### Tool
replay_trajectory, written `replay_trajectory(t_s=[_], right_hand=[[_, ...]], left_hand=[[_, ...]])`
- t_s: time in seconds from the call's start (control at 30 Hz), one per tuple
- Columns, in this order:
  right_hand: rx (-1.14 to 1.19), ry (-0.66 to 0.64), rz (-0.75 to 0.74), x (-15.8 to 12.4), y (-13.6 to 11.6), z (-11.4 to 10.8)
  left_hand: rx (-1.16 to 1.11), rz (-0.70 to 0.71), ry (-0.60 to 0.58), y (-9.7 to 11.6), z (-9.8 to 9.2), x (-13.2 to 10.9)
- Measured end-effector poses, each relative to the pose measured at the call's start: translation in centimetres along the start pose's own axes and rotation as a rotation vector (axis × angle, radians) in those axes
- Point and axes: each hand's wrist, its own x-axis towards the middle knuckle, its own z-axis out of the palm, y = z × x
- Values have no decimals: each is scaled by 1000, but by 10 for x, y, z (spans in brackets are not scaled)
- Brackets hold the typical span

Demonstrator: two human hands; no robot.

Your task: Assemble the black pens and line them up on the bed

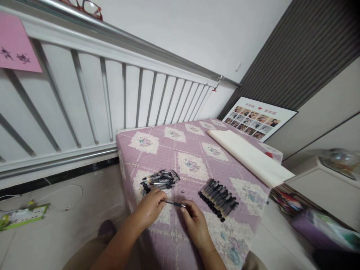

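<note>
Both my hands rest on a table covered with a purple quilted cloth (pixel 168 150). My left hand (pixel 150 208) and my right hand (pixel 194 221) pinch the two ends of a thin pen refill (pixel 174 203) between them, fingers closed. Just beyond my left hand lies a loose pile of black-and-clear pens (pixel 159 180). To the right of my right hand a neat row of several black pens (pixel 218 198) lies side by side. A tiny small part (pixel 182 191) sits on the cloth between the two groups.
A folded cream sheet (pixel 250 157) lies along the table's right side. A framed photo collage (pixel 258 120) leans against the far wall. White railing (pixel 112 101) runs behind the table. A green power strip (pixel 22 215) lies on the floor at left; clutter sits at right.
</note>
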Motion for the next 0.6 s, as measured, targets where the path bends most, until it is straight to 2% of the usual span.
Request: replay_trajectory(t_s=[0.2, 0.4, 0.6], right_hand=[[-109, -22, -66, 1, -10, -1], [-6, 37, -22, 1, -6, 1], [-74, -16, -73, 1, -7, 0]], left_hand=[[-4, 19, -2, -1, 1, -1], [13, 4, -12, 1, 0, 0], [4, 17, -9, -1, 0, 0]])
